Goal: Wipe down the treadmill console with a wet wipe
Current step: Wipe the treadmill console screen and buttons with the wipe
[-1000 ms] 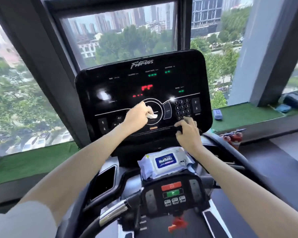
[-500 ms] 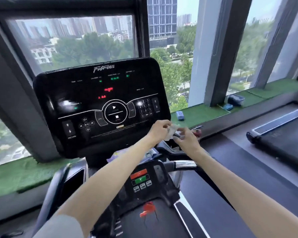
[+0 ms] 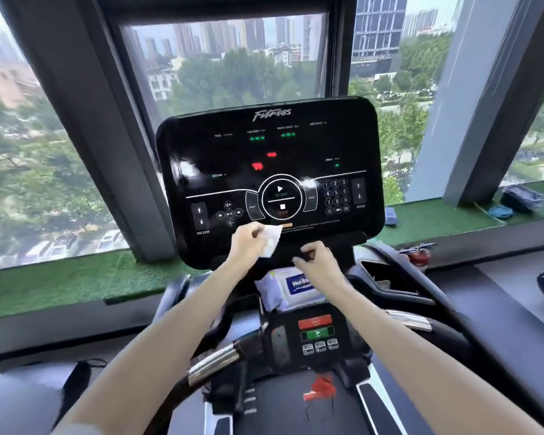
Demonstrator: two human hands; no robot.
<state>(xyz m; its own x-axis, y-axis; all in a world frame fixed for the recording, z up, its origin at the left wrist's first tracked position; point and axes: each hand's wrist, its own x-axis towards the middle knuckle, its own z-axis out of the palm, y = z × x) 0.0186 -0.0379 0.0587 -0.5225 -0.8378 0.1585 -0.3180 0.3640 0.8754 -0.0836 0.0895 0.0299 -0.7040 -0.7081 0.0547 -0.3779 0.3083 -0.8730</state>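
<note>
A small white folded wet wipe (image 3: 272, 238) is pinched between the thumb and fingers of the left hand (image 3: 247, 241), so that hand is closed on it. The wipe is held up right at the lower edge of the glossy black treadmill console (image 3: 269, 180), just under the round start/stop ring (image 3: 281, 196) in the middle of the panel. Whether the wipe is actually pressed against the surface or just in front of it can't be told, since things are a bit blurred there.

The right hand (image 3: 316, 262) is seen lower and to the right, fingers curled loosely, nothing gripped in it. It's placed around the bottom lip of the console, right above a soft white pack of wet wipes with a blue label (image 3: 291, 285), which is parked on the ledge under the console. Contact between that hand and the lip can't be confirmed.

Below the pack, a small black control pod with a red button and a green button (image 3: 316, 332) is mounted between two chrome-sleeved black handlebars (image 3: 214, 362). A red safety clip (image 3: 321, 389) is hung underneath it.

Behind everything, a strip of green artificial turf (image 3: 76, 281) is laid along the window sill, and a small blue block (image 3: 390, 215) is sat on it to the right of the console.
</note>
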